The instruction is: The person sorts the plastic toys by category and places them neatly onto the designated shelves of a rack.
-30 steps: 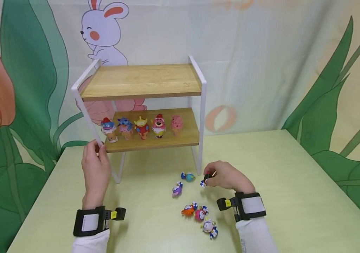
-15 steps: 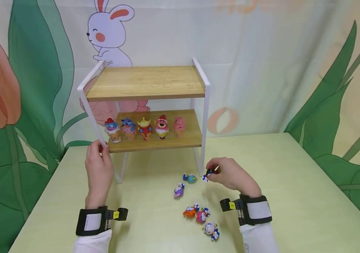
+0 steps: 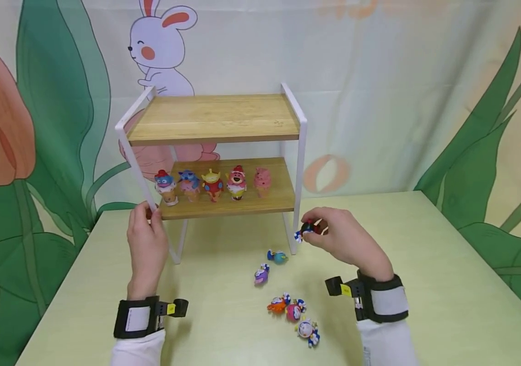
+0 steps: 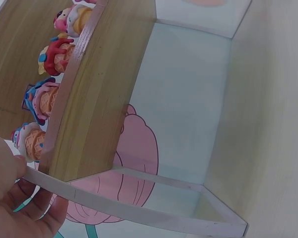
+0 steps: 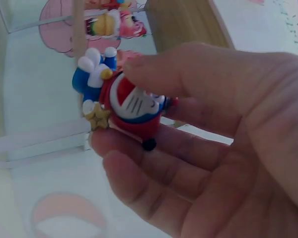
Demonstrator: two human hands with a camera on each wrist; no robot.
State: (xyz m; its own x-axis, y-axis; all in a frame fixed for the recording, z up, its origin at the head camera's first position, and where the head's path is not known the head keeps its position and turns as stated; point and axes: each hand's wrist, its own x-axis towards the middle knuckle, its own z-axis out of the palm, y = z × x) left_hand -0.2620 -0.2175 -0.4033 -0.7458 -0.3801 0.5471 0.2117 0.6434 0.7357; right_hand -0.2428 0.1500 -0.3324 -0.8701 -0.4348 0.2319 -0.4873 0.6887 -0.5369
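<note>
My right hand [image 3: 347,236] pinches a small Doraemon figurine [image 5: 139,111] in a red outfit, held above the table beside the rack's right front leg. The figurine has blue-and-white legs and a gold star, clear in the right wrist view. At the left, my left hand [image 3: 147,249] grips the white front post [image 4: 114,201] of a two-tier wooden shelf rack [image 3: 214,118], at the lower board's corner. Along that lower board stands a row of ice-cream-cone character figurines, among them a red-and-yellow one [image 3: 212,185] and a pink one [image 3: 262,182].
Several more small figurines lie on the pale green table [image 3: 448,284]: a teal one [image 3: 279,257], a purple one [image 3: 261,275], an orange one [image 3: 277,304], a pink one [image 3: 294,311] and a white one [image 3: 306,329]. A printed curtain [image 3: 379,101] hangs behind the rack.
My right hand has lifted the Doraemon figurine up from near the table and slightly to the right. The left hand keeps its hold on the post. The view has shifted a little.
</note>
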